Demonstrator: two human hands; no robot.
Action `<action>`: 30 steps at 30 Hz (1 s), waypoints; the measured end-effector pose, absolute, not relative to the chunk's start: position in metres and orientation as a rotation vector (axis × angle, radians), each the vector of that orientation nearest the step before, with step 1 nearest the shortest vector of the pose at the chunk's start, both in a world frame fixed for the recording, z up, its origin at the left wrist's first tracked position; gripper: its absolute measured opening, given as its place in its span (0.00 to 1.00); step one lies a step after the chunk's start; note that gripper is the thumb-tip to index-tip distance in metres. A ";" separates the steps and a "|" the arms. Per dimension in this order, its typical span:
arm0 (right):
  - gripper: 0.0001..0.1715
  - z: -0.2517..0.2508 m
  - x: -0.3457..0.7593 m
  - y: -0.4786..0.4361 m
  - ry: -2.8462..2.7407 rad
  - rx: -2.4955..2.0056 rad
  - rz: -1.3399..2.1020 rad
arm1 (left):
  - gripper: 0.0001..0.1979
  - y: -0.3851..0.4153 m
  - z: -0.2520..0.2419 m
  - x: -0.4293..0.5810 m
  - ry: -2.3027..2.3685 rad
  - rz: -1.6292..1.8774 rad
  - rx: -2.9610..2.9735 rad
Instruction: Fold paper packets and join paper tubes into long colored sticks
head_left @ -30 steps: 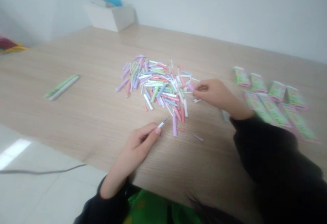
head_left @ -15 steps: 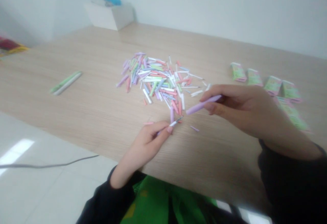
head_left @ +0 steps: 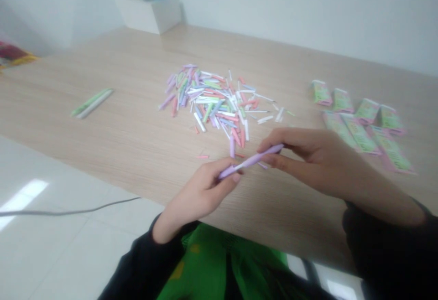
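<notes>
A long lilac paper tube (head_left: 251, 159) spans the gap between my hands. My left hand (head_left: 205, 186) pinches its lower end, and my right hand (head_left: 301, 152) pinches its upper end between thumb and fingers. The thin white-tipped stick from earlier cannot be seen and may be hidden in my left fingers. Just beyond my hands lies a loose heap of pastel paper tubes and strips (head_left: 212, 99) in lilac, pink, green and white. A few stray pieces lie near my fingers.
The heap lies on a light wooden table (head_left: 119, 140). Green-and-pink printed packets (head_left: 359, 136) lie in rows at the right, and a green-and-white tube bundle (head_left: 92, 103) lies at the left. A white box (head_left: 148, 15) stands at the back corner. A cable (head_left: 75, 212) crosses the tiled floor.
My right hand has carried the lilac tube left from the heap, and its lower end has reached my left fingers. The thin stick no longer shows. The view has tilted slightly.
</notes>
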State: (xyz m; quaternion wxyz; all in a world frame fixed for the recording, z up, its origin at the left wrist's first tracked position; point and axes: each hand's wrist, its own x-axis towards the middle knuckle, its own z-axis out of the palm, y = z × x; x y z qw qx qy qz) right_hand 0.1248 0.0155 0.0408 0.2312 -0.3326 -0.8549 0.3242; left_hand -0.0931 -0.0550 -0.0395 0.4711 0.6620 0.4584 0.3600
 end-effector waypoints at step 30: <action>0.10 -0.030 0.154 -0.007 -1.577 -0.953 1.142 | 0.12 -0.023 -0.049 -0.065 0.616 0.680 1.409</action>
